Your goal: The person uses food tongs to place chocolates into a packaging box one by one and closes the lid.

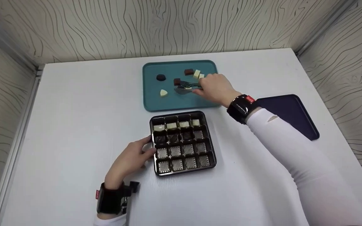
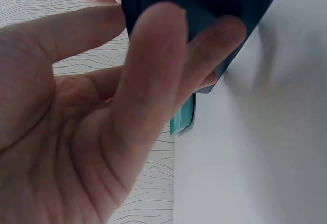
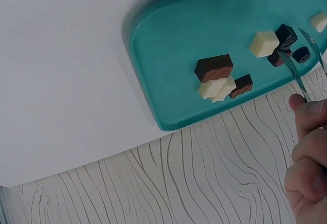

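Note:
My right hand (image 1: 217,88) grips a pair of small tongs (image 3: 294,73) over the teal tray (image 1: 152,102). The tongs' two arms are spread apart, one tip close to a dark chocolate (image 3: 286,36) and a brown chocolate (image 3: 276,58). A cream-coloured chocolate (image 3: 264,43) sits beside them. Against the left side of a black compartment box (image 1: 184,172) rests my left hand (image 1: 134,158), its fingers fairly straight at the rim. White chocolates (image 1: 171,126) fill the box's far row, and several dark chocolates (image 1: 173,138) lie in the second row.
Elsewhere on the teal tray are a round dark chocolate (image 1: 161,77), a white triangular piece (image 1: 163,93) and a brown block (image 1: 188,72) near white pieces. A dark navy tray (image 1: 289,114) lies at the right, partly under the right forearm. Patterned walls (image 1: 168,28) border the white table (image 1: 83,125).

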